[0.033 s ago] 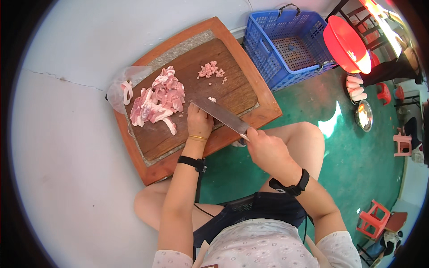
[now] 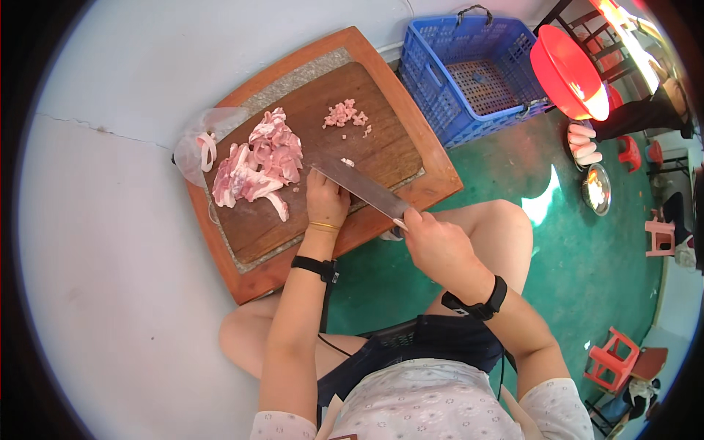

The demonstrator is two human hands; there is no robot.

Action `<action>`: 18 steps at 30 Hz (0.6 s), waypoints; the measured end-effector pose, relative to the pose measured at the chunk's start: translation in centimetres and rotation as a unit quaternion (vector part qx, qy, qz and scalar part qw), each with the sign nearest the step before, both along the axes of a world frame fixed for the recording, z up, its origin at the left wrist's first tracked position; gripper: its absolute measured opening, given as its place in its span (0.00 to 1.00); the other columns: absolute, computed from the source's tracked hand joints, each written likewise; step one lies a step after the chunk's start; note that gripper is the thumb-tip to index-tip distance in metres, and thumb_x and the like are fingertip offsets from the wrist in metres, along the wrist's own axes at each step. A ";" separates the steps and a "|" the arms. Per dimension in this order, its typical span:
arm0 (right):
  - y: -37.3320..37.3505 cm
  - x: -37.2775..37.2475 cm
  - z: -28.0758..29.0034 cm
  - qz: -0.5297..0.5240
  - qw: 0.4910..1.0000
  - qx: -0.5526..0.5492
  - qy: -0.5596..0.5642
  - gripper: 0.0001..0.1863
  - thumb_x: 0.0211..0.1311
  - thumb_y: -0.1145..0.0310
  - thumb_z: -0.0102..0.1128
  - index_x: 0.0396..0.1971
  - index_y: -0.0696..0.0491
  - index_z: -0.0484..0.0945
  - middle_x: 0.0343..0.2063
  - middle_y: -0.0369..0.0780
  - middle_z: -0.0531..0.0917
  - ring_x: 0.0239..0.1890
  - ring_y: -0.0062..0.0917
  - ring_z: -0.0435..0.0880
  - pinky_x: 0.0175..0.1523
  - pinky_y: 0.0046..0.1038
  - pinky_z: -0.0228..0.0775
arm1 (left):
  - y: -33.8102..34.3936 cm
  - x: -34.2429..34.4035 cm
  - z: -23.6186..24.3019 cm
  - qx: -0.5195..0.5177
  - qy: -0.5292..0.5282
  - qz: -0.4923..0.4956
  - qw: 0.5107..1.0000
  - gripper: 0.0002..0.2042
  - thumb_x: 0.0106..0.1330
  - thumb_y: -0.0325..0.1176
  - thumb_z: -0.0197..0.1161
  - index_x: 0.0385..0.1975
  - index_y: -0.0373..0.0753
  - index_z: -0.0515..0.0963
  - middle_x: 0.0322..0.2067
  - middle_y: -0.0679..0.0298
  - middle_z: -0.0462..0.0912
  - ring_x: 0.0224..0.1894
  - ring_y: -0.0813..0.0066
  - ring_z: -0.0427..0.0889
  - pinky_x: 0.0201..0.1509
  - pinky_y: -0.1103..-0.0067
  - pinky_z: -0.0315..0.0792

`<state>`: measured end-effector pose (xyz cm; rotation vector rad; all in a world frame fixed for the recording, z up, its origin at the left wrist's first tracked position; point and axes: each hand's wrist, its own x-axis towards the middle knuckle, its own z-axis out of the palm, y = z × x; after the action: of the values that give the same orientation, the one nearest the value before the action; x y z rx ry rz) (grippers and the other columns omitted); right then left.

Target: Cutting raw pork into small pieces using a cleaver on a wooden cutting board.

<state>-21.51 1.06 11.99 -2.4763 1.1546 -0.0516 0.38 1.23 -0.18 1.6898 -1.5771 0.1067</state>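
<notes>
My right hand point(image 2: 438, 240) is wrapped around the handle of a cleaver point(image 2: 367, 189). Its wide blade slants up and left over the near part of the wooden cutting board point(image 2: 257, 242). Against the blade's near side, my left hand point(image 2: 328, 196) rests on the board with its fingers curled in; whatever they hold is hidden. Just past the blade lies a small pale bit of meat point(image 2: 347, 162). A heap of sliced raw pink meat with white fat point(image 2: 265, 158) sits left of my left hand. Farther back is a small pile of diced meat point(image 2: 343, 114).
The board lies on a wood-framed low table point(image 2: 433, 172) close to the white wall. Beyond its right side stand a blue plastic crate point(image 2: 458, 128) and a red basin point(image 2: 561, 73). A metal bowl point(image 2: 598, 189) and red stools point(image 2: 614, 359) are on the green floor at right.
</notes>
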 end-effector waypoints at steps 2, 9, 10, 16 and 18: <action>-0.1 0.2 0.1 0.013 1.000 -0.019 0.011 0.09 0.58 0.69 0.56 0.32 0.57 0.67 0.23 0.44 0.80 0.22 0.35 0.83 0.25 0.33 0.76 | 0.2 0.3 -0.3 0.006 0.013 0.003 1.000 0.15 0.44 0.21 0.64 0.35 0.36 0.78 0.39 0.55 0.78 0.45 0.50 0.74 0.51 0.64 0.69; -0.7 0.0 -0.1 0.038 0.998 -0.023 0.043 0.08 0.57 0.72 0.55 0.32 0.58 0.66 0.22 0.44 0.79 0.22 0.34 0.83 0.24 0.31 0.76 | 0.2 0.3 0.0 0.031 0.018 0.009 0.999 0.16 0.43 0.20 0.63 0.36 0.38 0.79 0.39 0.56 0.78 0.46 0.51 0.74 0.51 0.65 0.70; -0.8 0.0 -0.1 0.038 0.998 -0.022 0.044 0.08 0.57 0.72 0.55 0.32 0.58 0.66 0.22 0.44 0.79 0.22 0.34 0.83 0.24 0.31 0.76 | 0.2 0.3 0.2 0.032 0.019 0.010 0.999 0.16 0.43 0.20 0.63 0.36 0.38 0.79 0.39 0.56 0.78 0.46 0.51 0.74 0.51 0.65 0.70; -1.7 1.2 -1.1 0.027 0.999 0.011 0.024 0.05 0.58 0.75 0.51 0.31 0.58 0.66 0.22 0.47 0.80 0.23 0.38 0.84 0.27 0.33 0.77 | -0.4 -0.1 0.7 -0.002 0.020 0.007 1.000 0.14 0.44 0.20 0.63 0.34 0.37 0.79 0.38 0.56 0.79 0.44 0.52 0.75 0.50 0.66 0.71; -2.5 2.9 -1.4 0.024 0.998 0.053 -0.018 0.04 0.58 0.75 0.49 0.31 0.59 0.66 0.21 0.50 0.81 0.25 0.42 0.83 0.29 0.37 0.76 | -0.4 -0.1 0.7 -0.003 0.002 0.010 1.000 0.13 0.45 0.20 0.62 0.33 0.36 0.79 0.37 0.56 0.79 0.44 0.52 0.75 0.49 0.66 0.71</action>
<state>-18.62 -1.45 10.62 -2.3987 1.0563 -0.0206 0.30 0.79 0.56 1.7004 -1.5553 0.1188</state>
